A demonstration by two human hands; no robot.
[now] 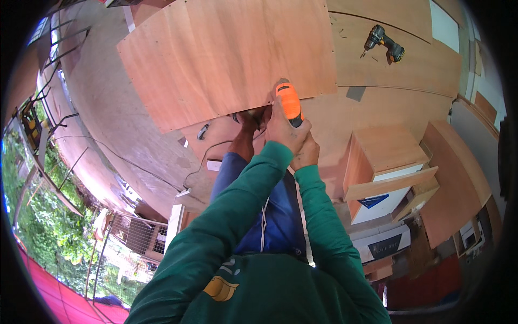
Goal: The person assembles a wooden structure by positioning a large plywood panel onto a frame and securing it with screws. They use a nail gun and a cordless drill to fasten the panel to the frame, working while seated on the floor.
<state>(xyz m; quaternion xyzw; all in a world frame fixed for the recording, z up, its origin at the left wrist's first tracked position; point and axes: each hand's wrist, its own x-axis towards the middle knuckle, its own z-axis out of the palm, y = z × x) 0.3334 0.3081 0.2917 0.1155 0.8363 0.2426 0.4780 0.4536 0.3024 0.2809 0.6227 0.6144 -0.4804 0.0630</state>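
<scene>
An orange power tool [290, 101] with black parts and a grey front is at the near edge of a large reddish plywood panel [232, 54]. My left hand [285, 128] is closed around the tool's near end. Just below it, my right hand [307, 152] is closed too, pressed against the left hand and the tool's lower part. Both hands hide the tool's handle, and its working tip cannot be made out. Small dark dots, like screw or nail heads, run along the panel's edges. My feet are partly under its near edge.
A black cordless drill [383, 43] lies on boards at the far right, near loose screws. A wooden cabinet box [386, 154] stands to the right, with leaning boards [458, 173] beyond. On the left floor are a small grey tool [203, 131] and a cable [199, 168].
</scene>
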